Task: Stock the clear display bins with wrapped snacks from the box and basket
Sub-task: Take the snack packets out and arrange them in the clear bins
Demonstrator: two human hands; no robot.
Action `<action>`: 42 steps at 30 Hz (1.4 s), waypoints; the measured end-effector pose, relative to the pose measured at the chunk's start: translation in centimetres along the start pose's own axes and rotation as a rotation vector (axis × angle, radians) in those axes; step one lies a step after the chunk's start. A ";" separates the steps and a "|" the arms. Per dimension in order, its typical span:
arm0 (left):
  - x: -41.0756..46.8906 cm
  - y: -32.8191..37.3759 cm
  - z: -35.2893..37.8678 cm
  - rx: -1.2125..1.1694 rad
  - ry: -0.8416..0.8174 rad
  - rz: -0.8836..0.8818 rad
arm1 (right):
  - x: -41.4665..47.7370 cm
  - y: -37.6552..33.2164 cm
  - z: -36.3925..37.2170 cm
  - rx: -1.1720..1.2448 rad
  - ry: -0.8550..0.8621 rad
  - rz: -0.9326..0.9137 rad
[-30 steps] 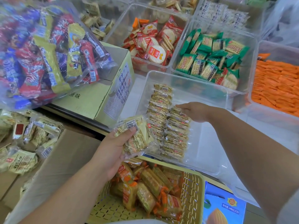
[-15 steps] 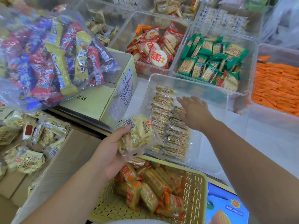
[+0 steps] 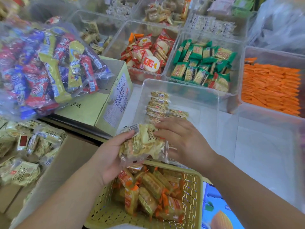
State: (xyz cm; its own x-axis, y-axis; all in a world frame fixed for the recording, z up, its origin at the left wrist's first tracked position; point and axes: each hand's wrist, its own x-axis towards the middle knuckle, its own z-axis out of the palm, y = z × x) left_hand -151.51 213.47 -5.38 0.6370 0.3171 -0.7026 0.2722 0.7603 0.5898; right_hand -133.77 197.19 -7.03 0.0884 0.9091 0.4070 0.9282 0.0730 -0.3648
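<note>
Packs (image 3: 142,142) clasped edge-on in left hand (image 3: 108,156), at the near rim of bin (image 3: 201,123).
Beside them, right hand (image 3: 183,142), fingers loose, touching their right edge; rows (image 3: 158,104) just ahead, lying crosswise.

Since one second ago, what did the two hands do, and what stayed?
The right hand drew back from the rows in the clear bin to the stack of packets and now touches it. The left hand still grips that stack; the rows stayed put.
</note>
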 end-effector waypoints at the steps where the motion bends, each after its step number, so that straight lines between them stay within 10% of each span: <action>1: 0.1 0.0 0.0 0.000 0.016 0.010 | -0.2 0.4 -0.1 -0.024 -0.008 -0.001; 12: 0.9 -0.8 -0.2 0.074 0.268 0.216 | 0.7 10.0 -2.2 -0.222 0.132 0.500; 27: 1.2 -1.3 -0.5 -0.080 0.213 0.212 | 4.9 15.7 5.7 -0.278 -0.770 0.734; 32: 0.7 -1.0 -1.0 -0.151 0.200 0.240 | 4.3 15.1 5.9 -0.247 -0.729 0.803; 36: -0.1 -0.9 -0.7 0.256 0.227 0.468 | 4.0 12.2 4.3 -0.209 -0.452 0.824; 42: -1.5 -0.2 -0.9 0.882 0.183 0.844 | 2.2 2.4 0.6 0.553 -0.033 0.764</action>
State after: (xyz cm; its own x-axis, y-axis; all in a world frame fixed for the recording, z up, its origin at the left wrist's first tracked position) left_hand -153.13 213.39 -4.80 0.7583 0.6514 0.0245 0.2638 -0.3410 0.9023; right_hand -131.54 199.65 -7.54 0.5838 0.8019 -0.1269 0.3198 -0.3709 -0.8719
